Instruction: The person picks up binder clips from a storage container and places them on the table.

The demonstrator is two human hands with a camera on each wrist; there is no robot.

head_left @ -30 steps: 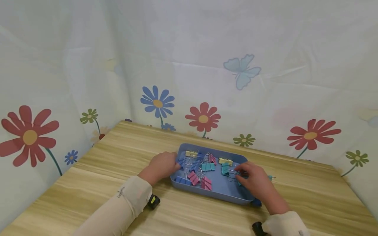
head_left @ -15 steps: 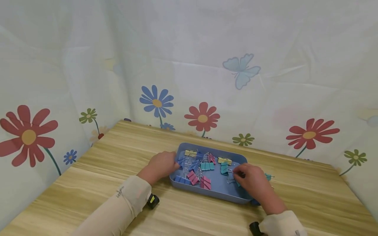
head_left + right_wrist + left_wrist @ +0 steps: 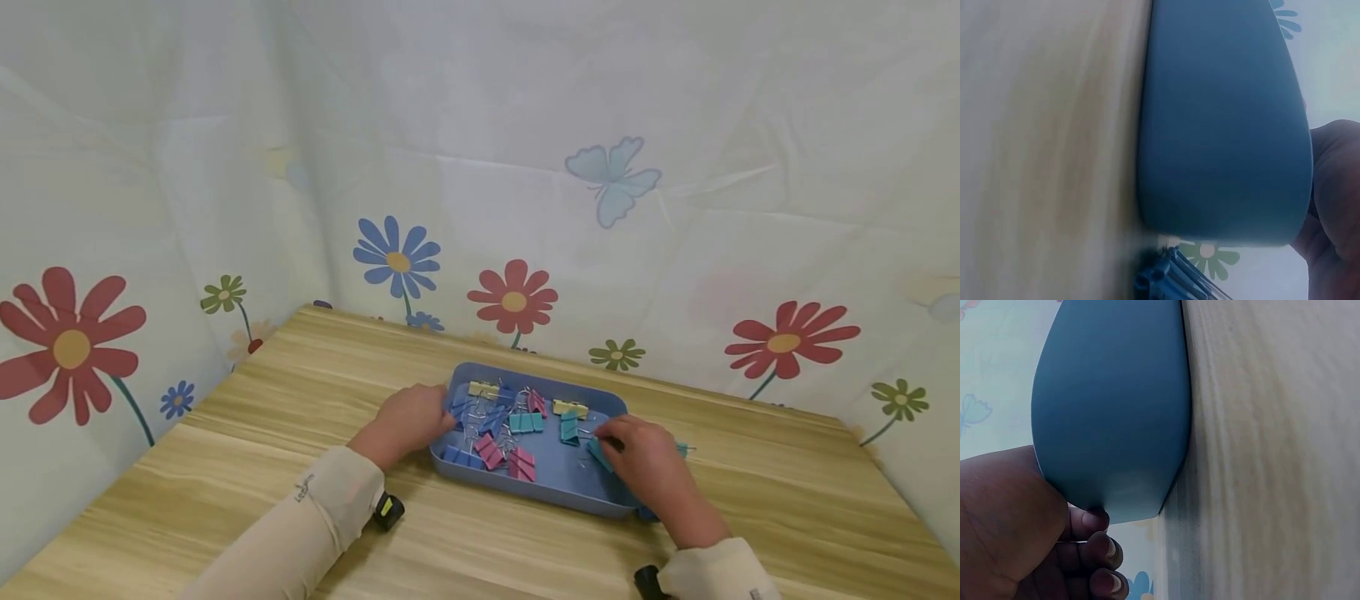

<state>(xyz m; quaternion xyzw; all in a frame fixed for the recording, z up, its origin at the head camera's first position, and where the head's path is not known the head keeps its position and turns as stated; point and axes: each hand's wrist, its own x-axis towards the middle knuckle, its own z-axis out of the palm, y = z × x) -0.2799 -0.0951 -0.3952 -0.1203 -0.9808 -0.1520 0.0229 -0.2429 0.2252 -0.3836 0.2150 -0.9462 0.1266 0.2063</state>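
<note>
A blue plastic tray lies on the wooden table. My left hand grips the tray's left end; in the left wrist view its curled fingers are at the rim. At the tray's right end my right hand reaches over the rim, fingertips curled together. It seems to pinch a teal binder clip, partly hidden by the fingers. Just left of those fingertips lies another teal binder clip with its wire handles toward them. The right wrist view shows mostly the tray's outer wall, which hides the fingertips.
Blue clips, pink clips, a yellow clip and a teal clip crowd the tray's left half. Outside its right end, a blue clip and a teal clip lie on the table. A flowered curtain stands behind.
The teal clip under my right fingers has shifted up and left and shows more of its body. My right hand has moved slightly left; my left hand stays at the tray.
</note>
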